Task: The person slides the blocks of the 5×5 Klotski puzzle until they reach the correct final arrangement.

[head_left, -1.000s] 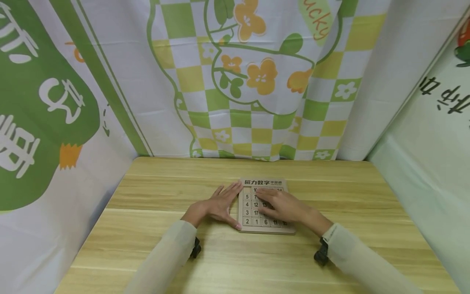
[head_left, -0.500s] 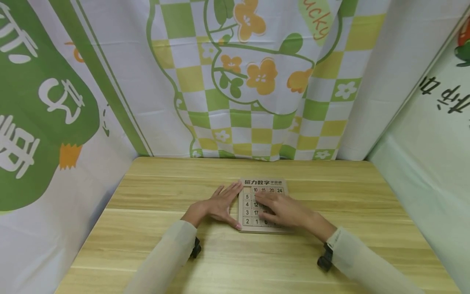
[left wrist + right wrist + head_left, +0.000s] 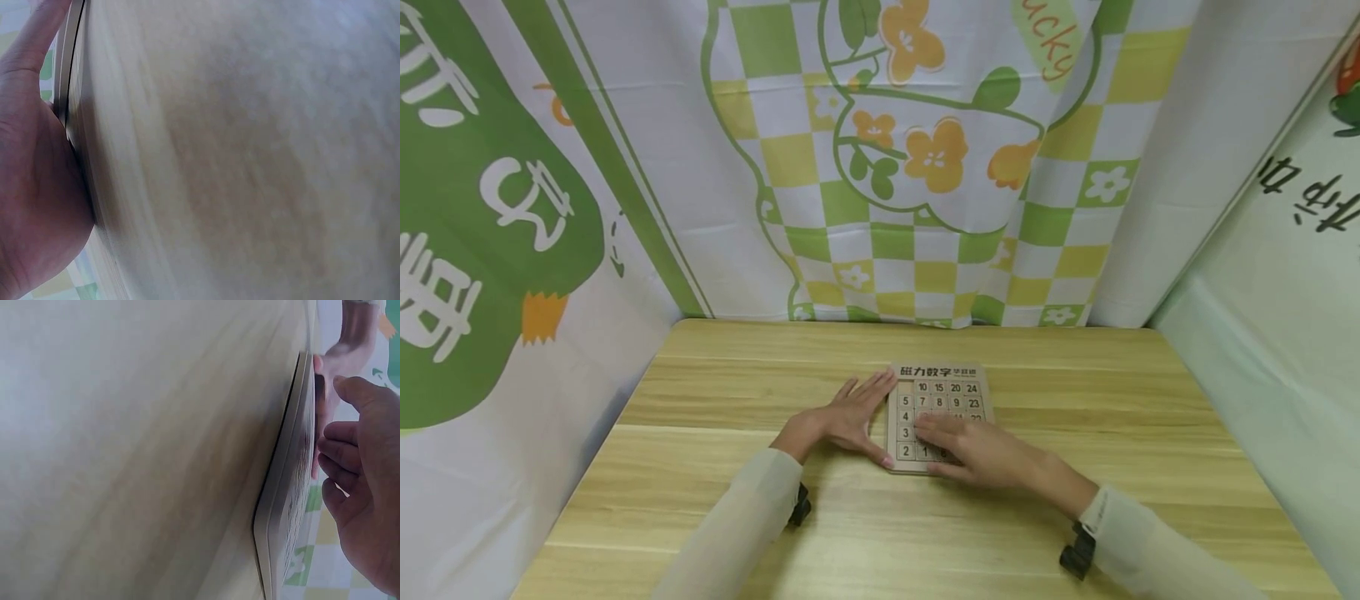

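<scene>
A wooden number sliding puzzle [image 3: 940,372] lies flat on the table, its tiles carrying black numerals. An open slot [image 3: 906,387] shows at its upper left corner, left of tile 10. My left hand [image 3: 841,419] spans the puzzle's left edge, fingertips at the upper corner and thumb at the lower one. Over the lower tiles lies my right hand [image 3: 988,452], extended fingertips at the second column; it hides several tiles. In the right wrist view, the puzzle's side [image 3: 281,481] shows beside the loosely bent right fingers [image 3: 344,453]. The left wrist view shows the left palm [image 3: 44,194] against the puzzle's edge.
The wood-grain table [image 3: 760,367] extends around the puzzle. Behind it hangs a green and yellow checked cloth [image 3: 842,200] with orange flowers. Printed cloths also line the left and right sides. A black wrist device [image 3: 1077,552] sits at the right cuff.
My right hand has moved down the puzzle toward me, uncovering the top row first, then tiles 7, 8, 9 and 23. The left hand stays in place, and the slot remains at the upper left.
</scene>
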`<state>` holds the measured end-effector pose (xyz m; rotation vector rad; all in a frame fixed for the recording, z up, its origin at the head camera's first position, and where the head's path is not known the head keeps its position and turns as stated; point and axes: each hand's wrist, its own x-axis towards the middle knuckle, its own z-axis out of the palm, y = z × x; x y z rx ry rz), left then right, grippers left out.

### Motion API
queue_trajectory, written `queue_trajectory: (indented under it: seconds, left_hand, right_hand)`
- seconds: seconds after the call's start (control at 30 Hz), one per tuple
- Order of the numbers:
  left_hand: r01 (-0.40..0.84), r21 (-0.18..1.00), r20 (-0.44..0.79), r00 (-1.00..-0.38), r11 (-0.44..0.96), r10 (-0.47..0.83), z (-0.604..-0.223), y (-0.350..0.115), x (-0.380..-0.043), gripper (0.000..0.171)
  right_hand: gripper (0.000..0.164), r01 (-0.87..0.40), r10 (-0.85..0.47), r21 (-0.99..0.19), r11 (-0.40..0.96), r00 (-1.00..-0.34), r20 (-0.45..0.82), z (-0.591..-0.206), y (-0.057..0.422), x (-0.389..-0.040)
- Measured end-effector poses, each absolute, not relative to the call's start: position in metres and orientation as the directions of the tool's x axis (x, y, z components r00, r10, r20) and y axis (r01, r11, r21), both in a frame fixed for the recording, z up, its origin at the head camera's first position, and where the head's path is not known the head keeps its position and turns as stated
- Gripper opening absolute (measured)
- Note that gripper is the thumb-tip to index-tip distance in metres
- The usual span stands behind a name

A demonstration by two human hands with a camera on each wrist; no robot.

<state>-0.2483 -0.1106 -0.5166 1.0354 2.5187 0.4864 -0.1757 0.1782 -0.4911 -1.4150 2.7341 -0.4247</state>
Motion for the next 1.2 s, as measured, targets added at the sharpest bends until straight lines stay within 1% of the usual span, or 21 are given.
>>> queue_trajectory:
  seconds: [0.17, 0.5, 0.73, 0.93, 1.1, 1.2]
  left_hand:
    - [0.586, 0.458, -0.208, -0.660, 0.668, 0.722, -0.517, -0.111, -0.249, 0.141]
    - [0.586, 0.457, -0.210, -0.660, 0.669, 0.721, -0.517, -0.111, -0.248, 0.141]
    - [0.585, 0.459, -0.213, -0.658, 0.669, 0.722, -0.517, -0.111, -0.249, 0.141]
    - [0.586, 0.460, -0.209, -0.659, 0.667, 0.722, -0.517, -0.110, -0.249, 0.140]
    - [0.576, 0.490, -0.204, -0.654, 0.654, 0.728, -0.518, -0.111, -0.250, 0.143]
    - [0.585, 0.503, -0.176, -0.651, 0.636, 0.738, -0.528, -0.113, -0.253, 0.145]
  right_hand:
    - [0.059, -0.816, -0.830, -0.252, 0.519, -0.552, 0.078, -0.493, 0.176, -0.166]
    - [0.058, -0.864, -0.870, -0.227, 0.450, -0.481, 0.106, -0.496, 0.169, -0.149]
    - [0.059, -0.858, -0.869, -0.223, 0.463, -0.489, 0.077, -0.494, 0.168, -0.146]
    - [0.059, -0.856, -0.864, -0.217, 0.470, -0.496, 0.085, -0.495, 0.168, -0.146]
    - [0.062, -0.843, -0.851, -0.204, 0.498, -0.520, 0.071, -0.496, 0.166, -0.149]
    - [0.065, -0.831, -0.839, -0.196, 0.520, -0.540, 0.062, -0.496, 0.164, -0.152]
